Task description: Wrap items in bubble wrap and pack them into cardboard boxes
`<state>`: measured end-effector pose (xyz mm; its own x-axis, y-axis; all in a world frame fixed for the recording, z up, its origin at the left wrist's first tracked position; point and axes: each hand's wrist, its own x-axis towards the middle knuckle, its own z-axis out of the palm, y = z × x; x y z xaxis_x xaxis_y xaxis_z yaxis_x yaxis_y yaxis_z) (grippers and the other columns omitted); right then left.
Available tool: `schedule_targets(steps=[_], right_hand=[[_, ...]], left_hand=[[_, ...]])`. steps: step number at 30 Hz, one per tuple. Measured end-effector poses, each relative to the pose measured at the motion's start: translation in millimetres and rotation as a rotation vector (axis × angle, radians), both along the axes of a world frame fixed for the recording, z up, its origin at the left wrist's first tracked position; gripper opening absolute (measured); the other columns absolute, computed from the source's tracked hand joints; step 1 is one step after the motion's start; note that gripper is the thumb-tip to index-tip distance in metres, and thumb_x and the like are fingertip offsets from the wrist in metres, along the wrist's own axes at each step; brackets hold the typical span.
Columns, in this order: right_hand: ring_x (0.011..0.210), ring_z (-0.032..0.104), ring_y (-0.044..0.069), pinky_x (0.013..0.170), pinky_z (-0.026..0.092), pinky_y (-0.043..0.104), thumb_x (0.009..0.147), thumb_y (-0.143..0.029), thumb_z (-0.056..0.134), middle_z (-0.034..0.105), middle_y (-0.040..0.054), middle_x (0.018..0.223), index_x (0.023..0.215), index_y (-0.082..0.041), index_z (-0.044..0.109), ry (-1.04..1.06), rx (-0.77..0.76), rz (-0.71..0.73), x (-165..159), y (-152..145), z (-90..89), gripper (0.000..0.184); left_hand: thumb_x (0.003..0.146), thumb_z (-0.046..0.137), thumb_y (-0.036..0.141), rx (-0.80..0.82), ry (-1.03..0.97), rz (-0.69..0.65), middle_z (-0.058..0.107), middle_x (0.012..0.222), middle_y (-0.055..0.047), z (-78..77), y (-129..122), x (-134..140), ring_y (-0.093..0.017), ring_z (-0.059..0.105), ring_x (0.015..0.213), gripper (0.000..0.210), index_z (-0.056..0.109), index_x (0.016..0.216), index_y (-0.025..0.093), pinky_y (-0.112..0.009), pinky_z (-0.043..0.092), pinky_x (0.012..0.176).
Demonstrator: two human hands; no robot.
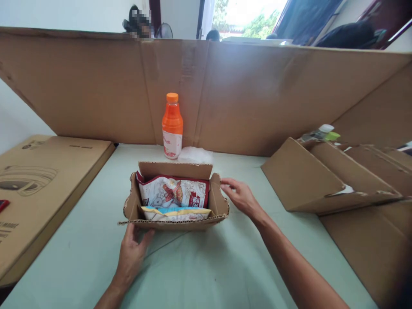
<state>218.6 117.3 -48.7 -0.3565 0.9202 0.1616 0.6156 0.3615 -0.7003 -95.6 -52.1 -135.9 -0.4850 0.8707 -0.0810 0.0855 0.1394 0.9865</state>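
A small open cardboard box (180,225) stands on the table in front of me, its flaps raised. Inside it, a white and dark-red printed food pouch (174,191) leans against the back. A second packet with a blue and yellow edge (177,213) lies in front of that pouch. My left hand (131,253) is at the box's front left corner, thumb spread from the fingers, whose tips are partly hidden by the box. My right hand (240,195) is beside the right flap, fingers stretched out, with the fingertips at the flap's edge.
Behind the box stands an orange-capped bottle (172,128) next to a crumpled clear plastic bag (195,155). A large flat carton (64,171) lies at left. Open cardboard boxes (305,176) stand at right. A tall cardboard wall (257,98) closes off the back; people show beyond it.
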Motion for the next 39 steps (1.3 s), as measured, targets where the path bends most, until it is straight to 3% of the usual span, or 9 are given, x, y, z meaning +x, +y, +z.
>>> schedule_targets(steps=[6,10,14,20,22,27,31,34,39], right_hand=[[0.123,0.057,0.027,0.105,0.042,0.042,0.08,-0.013,0.064,0.067,0.009,0.131,0.12,-0.021,0.07,-0.311,0.265,0.03,-79,115,1.4,0.041],[0.116,0.061,0.029,0.101,0.042,0.045,0.088,-0.015,0.057,0.072,0.0103,0.12,0.104,-0.019,0.075,-0.299,0.289,-0.04,-101,150,-4.7,0.024],[0.115,0.063,0.022,0.101,0.044,0.036,0.099,-0.025,0.042,0.071,0.0063,0.122,0.114,-0.021,0.072,-0.24,0.331,-0.125,-68,147,3.4,0.033],[0.105,0.066,0.021,0.095,0.048,0.035,0.1,-0.024,0.036,0.073,0.0064,0.112,0.114,-0.02,0.07,-0.257,0.352,-0.226,-14,112,22.6,0.037],[0.108,0.064,0.022,0.098,0.047,0.036,0.095,-0.021,0.048,0.072,0.0058,0.117,0.118,-0.021,0.068,-0.294,0.325,-0.192,-16,106,20.8,0.031],[0.118,0.057,0.028,0.099,0.043,0.042,0.079,-0.014,0.071,0.061,0.0116,0.137,0.125,-0.021,0.067,-0.376,0.235,-0.099,-54,115,6.7,0.047],[0.118,0.056,0.031,0.098,0.038,0.047,0.085,-0.017,0.067,0.065,0.0115,0.131,0.104,-0.02,0.075,-0.371,0.234,-0.087,-87,127,3.2,0.021],[0.115,0.057,0.028,0.098,0.037,0.045,0.091,-0.021,0.059,0.07,0.0069,0.124,0.096,-0.022,0.076,-0.327,0.268,-0.106,-99,134,14.7,0.017],[0.123,0.054,0.025,0.101,0.038,0.045,0.1,-0.021,0.036,0.064,0.0091,0.134,0.122,-0.02,0.067,-0.179,0.42,-0.282,-61,115,48.8,0.037]], left_hand=[[0.06,0.071,0.071,-0.156,0.191,0.079,0.072,0.101,-0.016,-23.2,-8,-7,-0.036,0.067,0.101,0.065,0.064,0.096,0.017,-0.047,0.054,0.089],[0.059,0.064,0.08,-0.234,0.358,0.157,0.071,0.075,-0.012,-43.9,-16,-13,-0.032,0.066,0.072,0.063,0.062,0.078,0.019,-0.044,0.054,0.066],[0.061,0.062,0.08,-0.233,0.445,0.176,0.066,0.063,-0.008,-51.8,-19,-15,-0.028,0.062,0.06,0.06,0.06,0.071,0.021,-0.04,0.051,0.056],[0.066,0.073,0.061,-0.074,0.259,0.073,0.074,0.102,-0.011,-30.7,-9,-10,-0.032,0.068,0.099,0.055,0.065,0.102,0.02,-0.041,0.055,0.086],[0.067,0.075,0.056,-0.025,0.214,0.034,0.074,0.104,-0.009,-23.5,-6,-7,-0.03,0.068,0.101,0.052,0.065,0.104,0.02,-0.04,0.055,0.089],[0.068,0.076,0.051,0.039,0.16,0.02,0.073,0.1,-0.008,-19.6,-1,-5,-0.029,0.068,0.102,0.052,0.064,0.108,0.02,-0.04,0.055,0.091],[0.066,0.077,0.053,0.032,0.178,0.021,0.073,0.102,-0.009,-25.1,0,-8,-0.03,0.068,0.104,0.055,0.064,0.108,0.02,-0.04,0.055,0.091],[0.067,0.077,0.054,0.017,0.178,0.01,0.073,0.107,-0.011,-26.3,0,-9,-0.031,0.067,0.108,0.057,0.063,0.109,0.018,-0.04,0.055,0.092],[0.067,0.076,0.056,0.002,0.142,0.013,0.073,0.105,-0.01,-20.5,-2,-5,-0.03,0.068,0.105,0.058,0.062,0.109,0.018,-0.04,0.055,0.091]])
